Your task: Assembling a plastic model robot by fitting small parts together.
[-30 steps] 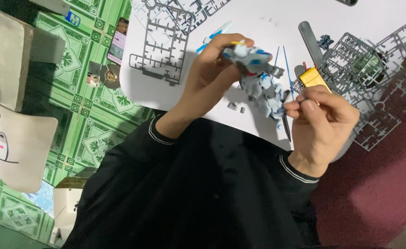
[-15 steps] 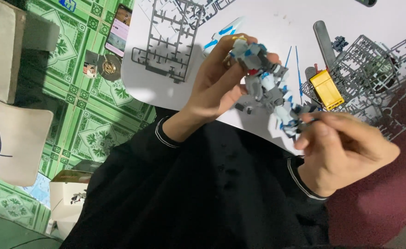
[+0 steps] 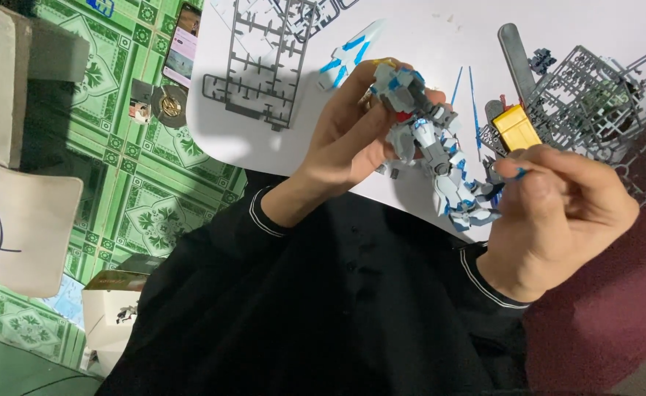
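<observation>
Gripping robot model (image 3: 429, 150), left hand (image 3: 352, 139) closed around torso; right hand (image 3: 565, 213) pinching small blue part (image 3: 519, 174) beside legs.

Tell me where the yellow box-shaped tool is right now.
In the head view, the yellow box-shaped tool lies on the white sheet at upper right, just above the right hand and left of the grey plastic parts frames.

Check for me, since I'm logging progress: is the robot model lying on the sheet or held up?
Held up: the left hand grips the robot model above the white sheet.
</observation>
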